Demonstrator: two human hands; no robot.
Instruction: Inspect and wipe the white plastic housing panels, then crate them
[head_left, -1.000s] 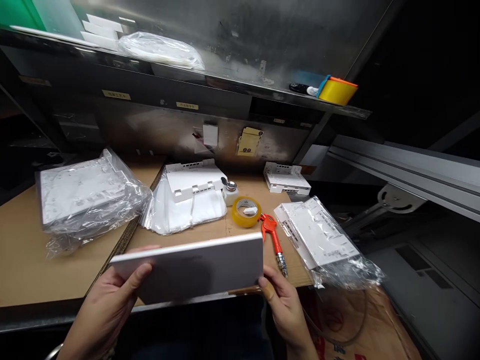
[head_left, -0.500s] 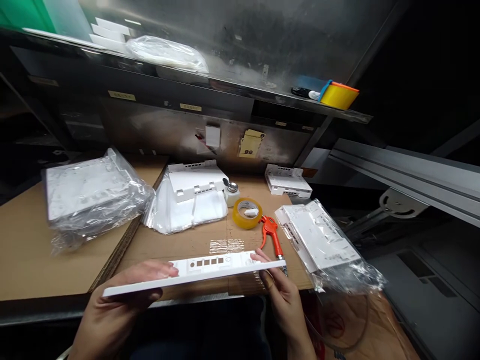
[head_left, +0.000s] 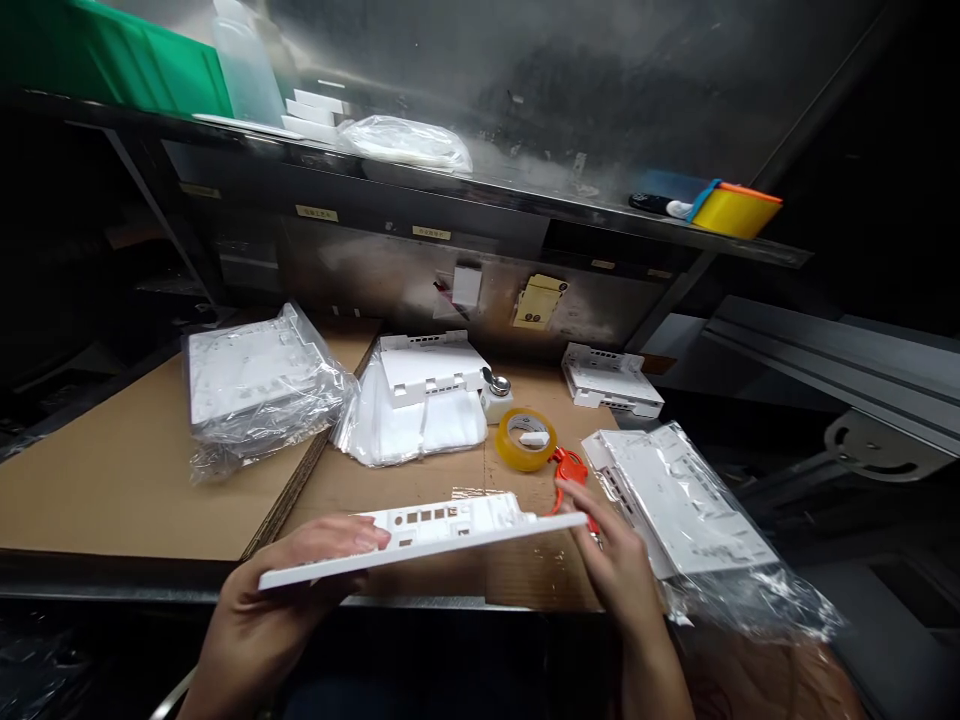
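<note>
A white plastic housing panel (head_left: pixel 450 540) with a row of square cut-outs is held tilted above the front edge of the bench. My left hand (head_left: pixel 300 570) grips its left end, fingers over the top and thumb beneath. At the panel's right end is my right hand (head_left: pixel 619 550), its fingers apart and stretched towards a red air blow gun (head_left: pixel 570 475). The fingers overlap the gun's handle in view; whether they touch it I cannot tell. Just behind the gun lies a roll of yellowish tape (head_left: pixel 527 440) with a small white piece inside its ring.
Bagged white panels lie at left (head_left: pixel 247 375) and right (head_left: pixel 705 510). A white housing (head_left: pixel 435 370) rests on clear plastic bags (head_left: pixel 427 425), beside a small metal-topped bottle (head_left: pixel 496 400). Another housing (head_left: pixel 611 378) stands at the back right. A metal shelf (head_left: pixel 525 200) crosses above the bench.
My right hand has come off the panel's right end and moved to the air blow gun. The left hand keeps the panel. The view has shifted left.
</note>
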